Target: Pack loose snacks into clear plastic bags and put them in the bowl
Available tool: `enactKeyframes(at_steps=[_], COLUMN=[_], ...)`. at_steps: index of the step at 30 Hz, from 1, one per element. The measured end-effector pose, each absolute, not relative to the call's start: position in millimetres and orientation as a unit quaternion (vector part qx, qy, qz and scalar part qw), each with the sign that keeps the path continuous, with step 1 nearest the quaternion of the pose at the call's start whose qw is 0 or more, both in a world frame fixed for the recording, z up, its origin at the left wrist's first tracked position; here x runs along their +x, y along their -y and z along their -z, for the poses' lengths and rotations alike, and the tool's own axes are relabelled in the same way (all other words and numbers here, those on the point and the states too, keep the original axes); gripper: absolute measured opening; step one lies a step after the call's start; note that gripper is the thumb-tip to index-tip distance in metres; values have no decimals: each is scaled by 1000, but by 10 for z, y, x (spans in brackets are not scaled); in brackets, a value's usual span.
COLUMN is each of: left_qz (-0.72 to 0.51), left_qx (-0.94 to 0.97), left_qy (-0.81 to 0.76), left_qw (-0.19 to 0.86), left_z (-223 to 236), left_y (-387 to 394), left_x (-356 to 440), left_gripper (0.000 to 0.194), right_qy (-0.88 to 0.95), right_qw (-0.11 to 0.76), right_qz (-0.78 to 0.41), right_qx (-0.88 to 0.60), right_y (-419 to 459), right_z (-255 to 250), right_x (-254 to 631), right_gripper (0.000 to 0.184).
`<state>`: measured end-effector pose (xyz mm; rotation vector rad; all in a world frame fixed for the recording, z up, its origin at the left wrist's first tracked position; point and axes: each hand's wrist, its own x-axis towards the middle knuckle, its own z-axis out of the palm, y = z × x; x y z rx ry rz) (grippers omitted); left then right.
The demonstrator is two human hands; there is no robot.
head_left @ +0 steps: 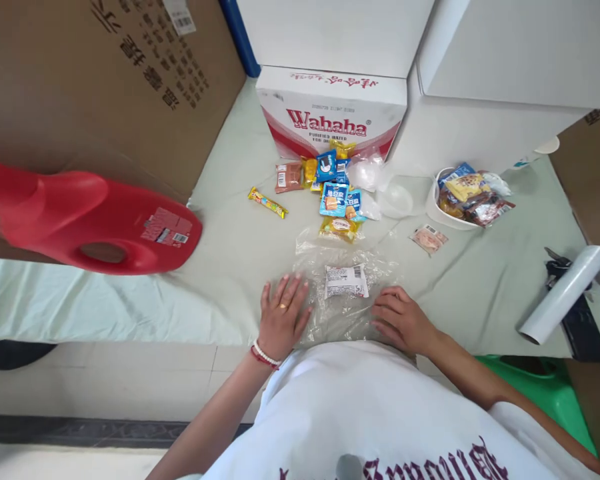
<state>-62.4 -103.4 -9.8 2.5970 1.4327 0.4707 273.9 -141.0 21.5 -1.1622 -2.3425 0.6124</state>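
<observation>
A sheet of clear plastic film (pixel 387 257) lies crinkled on the cloth-covered table in front of me. On its middle rests a small white snack packet (pixel 347 281) with printed text and a barcode. My left hand (pixel 283 310) lies flat at the film's left edge, fingers spread, holding nothing. At the right edge my right hand (pixel 400 319) rests palm down, its fingers stretched out and slightly bent. Beyond the film sits a pile of snack packets, among them a blue packet (pixel 334 199) and a yellow packet (pixel 340 229). A thin yellow stick packet (pixel 268 203) lies apart to the left.
A Wahaha carton (pixel 330 120) stands behind the pile. To the right are a white bowl (pixel 433 203) of snacks, a pink packet (pixel 429 239) and a white roll (pixel 565 293). A big red jug (pixel 95 220) lies at the left before a brown cardboard box (pixel 105 100).
</observation>
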Motion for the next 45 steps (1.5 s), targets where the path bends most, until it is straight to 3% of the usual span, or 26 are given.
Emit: enactKeyframes(at_steps=[3, 6, 10, 15, 20, 23, 26, 29, 33, 35, 38, 42, 45], left_qz=[-144, -78, -59, -120, -135, -120, -70, -47, -105, -153, -183, -147, -132], left_qx=[913, 926, 902, 834, 775, 755, 742, 733, 723, 719, 728, 744, 739], left_qy=[-356, -276, -297, -366, -480, -546, -608, -629, -633, -632, -623, -616, -622], left_qw=[136, 246, 307, 394, 388, 343, 275, 256, 256, 246, 218, 212, 225], left_z=[15, -48, -69, -126, -191, -156, -119, -104, -71, -48, -29, -25, 1], left_y=[1063, 1040, 919, 646, 297, 120, 28, 8, 17, 19, 12, -35, -91], left_x=[-762, -881, -920, -822, -629, -461, -308, -221, -205, -210, -197, -124, -56], left_gripper=[60, 59, 23, 30, 38, 32, 26, 26, 24, 30, 58, 86, 91], right_qy=[853, 839, 794, 697, 616, 623, 681, 726, 750, 741, 713, 716, 782], right_qw=[183, 196, 253, 254, 260, 197, 104, 103, 95, 37, -29, -19, 14], right_qz=[-287, -302, -348, -448, -487, -435, -288, -144, -117, -142, -170, -216, -246], right_qx=[-395, -409, -431, -500, -562, -619, -665, -665, -644, -656, -680, -663, -572], right_y=[1628, 1748, 1686, 1385, 1021, 837, 692, 529, 213, 52, -116, -163, -41], right_z=[-279, -186, -142, -374, -349, -283, -343, -490, -579, -549, -487, -524, -636], right_x=[2857, 2928, 2948, 2973, 2984, 2982, 2929, 2780, 2494, 2379, 2297, 2303, 2274], right_gripper=[29, 18, 18, 24, 32, 29, 28, 35, 50, 57, 55, 24, 26])
